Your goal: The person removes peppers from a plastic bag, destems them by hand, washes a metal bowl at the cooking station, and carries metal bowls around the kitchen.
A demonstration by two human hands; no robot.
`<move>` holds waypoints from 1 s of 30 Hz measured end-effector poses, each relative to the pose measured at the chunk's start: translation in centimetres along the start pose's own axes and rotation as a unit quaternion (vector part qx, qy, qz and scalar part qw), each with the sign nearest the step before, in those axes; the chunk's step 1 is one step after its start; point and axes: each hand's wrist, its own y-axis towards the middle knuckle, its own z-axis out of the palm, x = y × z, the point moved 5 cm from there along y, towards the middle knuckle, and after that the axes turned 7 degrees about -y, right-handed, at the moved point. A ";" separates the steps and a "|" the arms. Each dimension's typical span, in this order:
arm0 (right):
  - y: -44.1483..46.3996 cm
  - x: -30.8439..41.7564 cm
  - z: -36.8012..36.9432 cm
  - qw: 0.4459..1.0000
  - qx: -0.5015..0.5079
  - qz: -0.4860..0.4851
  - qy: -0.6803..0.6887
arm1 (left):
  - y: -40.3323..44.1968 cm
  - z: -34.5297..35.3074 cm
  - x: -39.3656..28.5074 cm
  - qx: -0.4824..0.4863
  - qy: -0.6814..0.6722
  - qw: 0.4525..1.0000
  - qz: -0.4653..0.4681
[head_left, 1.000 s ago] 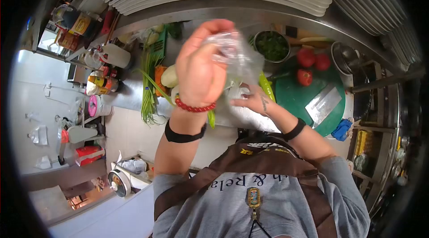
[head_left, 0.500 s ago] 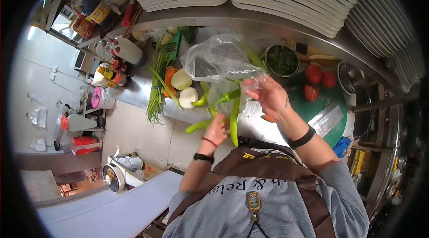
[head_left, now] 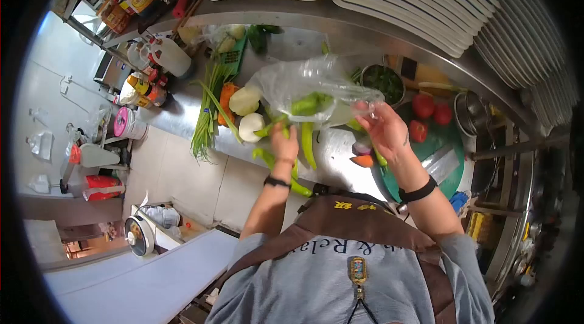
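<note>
Presently, left hand (head_left: 285,146) is gripping green peppers (head_left: 264,155) near the edge of the steel bench (head_left: 337,143), right hand (head_left: 385,131) is pinching crinkled, transparent bag (head_left: 298,82) between fingers (head_left: 365,109).

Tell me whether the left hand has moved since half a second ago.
Yes. Judged against the round white vegetable, the left hand has moved forward, up the picture, and is now closer to that vegetable.
</note>
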 end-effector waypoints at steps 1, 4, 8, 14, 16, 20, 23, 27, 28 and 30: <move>0.1 -0.3 -0.8 1.000 -0.017 0.003 -0.010 | -2.0 -2.7 -3.6 -0.073 0.081 0.985 0.137; 0.6 -1.3 -1.5 0.999 -0.021 0.021 -0.014 | -8.6 -6.0 1.8 -0.115 0.098 0.984 -0.092; 0.7 -2.9 0.1 0.997 -0.009 0.064 -0.031 | -11.9 -2.4 8.9 -0.056 -0.237 0.911 -0.333; 1.8 -4.1 2.2 0.991 0.008 0.097 -0.090 | -9.6 -5.6 13.2 0.121 0.115 0.974 -0.152; 1.9 -4.4 3.6 0.990 0.062 0.112 -0.063 | -6.0 -7.9 3.4 0.172 0.126 0.976 -0.032; 1.1 -1.5 9.5 0.977 0.176 0.114 0.047 | -3.4 -3.5 0.8 0.213 -0.153 0.961 -0.082; 1.9 0.2 9.1 0.989 0.144 0.033 -0.027 | -1.0 -2.1 0.9 0.174 -0.381 0.886 -0.198; 2.0 1.8 2.7 0.986 -0.011 -0.045 -0.160 | 4.4 -1.6 -5.1 0.156 -0.687 0.637 -0.312; 2.1 0.9 0.0 0.979 -0.059 -0.034 -0.190 | 5.6 -2.5 -8.7 0.176 -0.732 0.588 -0.296; 1.3 -1.6 -2.9 0.966 -0.123 0.015 -0.226 | 7.7 -4.5 -16.3 0.220 -0.807 0.483 -0.260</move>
